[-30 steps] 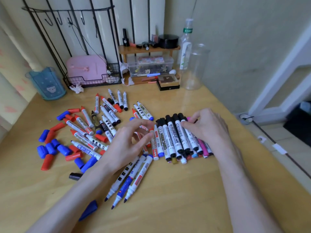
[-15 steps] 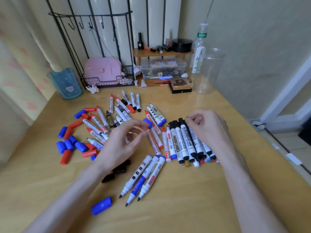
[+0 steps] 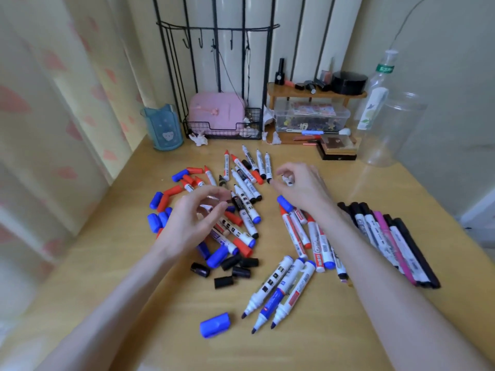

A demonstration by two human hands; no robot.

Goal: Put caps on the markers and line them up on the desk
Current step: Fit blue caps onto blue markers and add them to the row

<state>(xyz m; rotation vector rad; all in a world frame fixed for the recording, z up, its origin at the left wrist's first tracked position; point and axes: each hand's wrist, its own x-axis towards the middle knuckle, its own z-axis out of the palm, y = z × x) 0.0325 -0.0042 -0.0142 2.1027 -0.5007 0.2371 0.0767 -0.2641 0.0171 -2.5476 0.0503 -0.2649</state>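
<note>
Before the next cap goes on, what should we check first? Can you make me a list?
1. Loose caps close by: ok. A blue cap and black caps lie on the desk near the front.
2. Markers that need caps easy to find: ok. Three bare-tipped markers lie together in front.
3. Left hand free: ok. It seems to hold nothing, above the pile.
4. Right hand grip: cannot tell. Something small and white shows at its fingers, but it is blurred.
5. Row of capped markers lying side by side: ok.
6. Every marker capped: not ok.
</note>
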